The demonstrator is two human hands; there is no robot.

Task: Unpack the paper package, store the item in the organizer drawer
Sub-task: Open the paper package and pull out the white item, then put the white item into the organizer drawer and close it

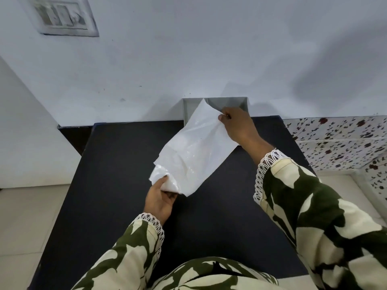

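A white paper package [194, 151] with a glossy, crinkled surface is held stretched above the black table [109, 185]. My left hand [161, 199] grips its lower left corner. My right hand [238, 126] pinches its upper right edge near the back of the table. Behind the package, against the wall, stands a grey organizer drawer [226, 103], open at the top; the package covers its front left part. What is inside the package does not show.
A pale wall rises behind the table, with a switch plate [62, 17] at the upper left. A floral-patterned tiled ledge [339, 141] lies to the right. Light floor tiles lie to the left of the table.
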